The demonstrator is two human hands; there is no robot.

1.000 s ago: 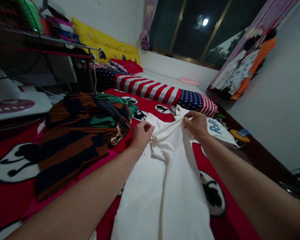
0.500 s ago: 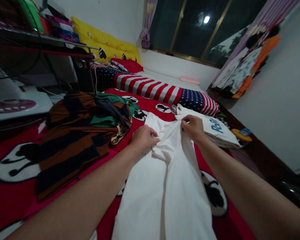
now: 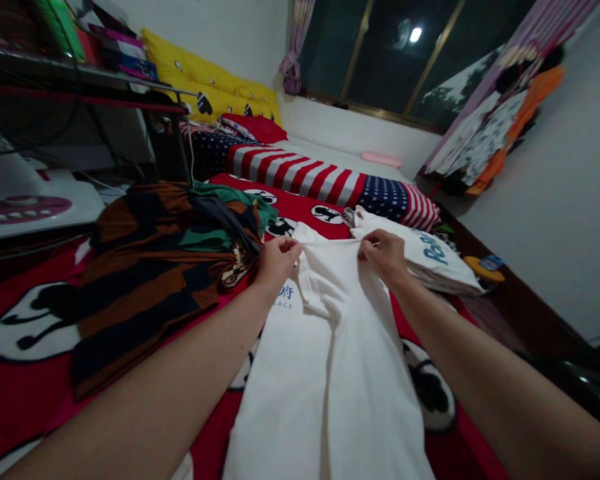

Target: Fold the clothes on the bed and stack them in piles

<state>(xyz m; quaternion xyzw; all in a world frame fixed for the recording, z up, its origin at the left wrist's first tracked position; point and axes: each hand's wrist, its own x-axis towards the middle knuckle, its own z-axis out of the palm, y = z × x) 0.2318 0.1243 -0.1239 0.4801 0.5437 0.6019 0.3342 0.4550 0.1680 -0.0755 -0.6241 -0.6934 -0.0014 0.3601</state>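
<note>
Centre of frame, the left hand [image 3: 279, 261] pinches the white garment [image 3: 370, 373], the right hand [image 3: 386, 257] pinches it too, edge straight between them! Striped clothing [image 3: 145, 287] lies at frame left.

L grip [image 3: 277, 264] bare, R grip [image 3: 387, 256] bare, f'arms [image 3: 200, 357] bare too

Left hand [image 3: 279, 261]: pinches white shirt [image 3: 290, 380] at a folded edge
Right hand [image 3: 386, 256]: pinches that edge farther right
Striped garment [image 3: 150, 287]: rumpled on red blanket [image 3: 20, 407]
Lettered garment [image 3: 453, 267]: folded, near right forearm
</note>
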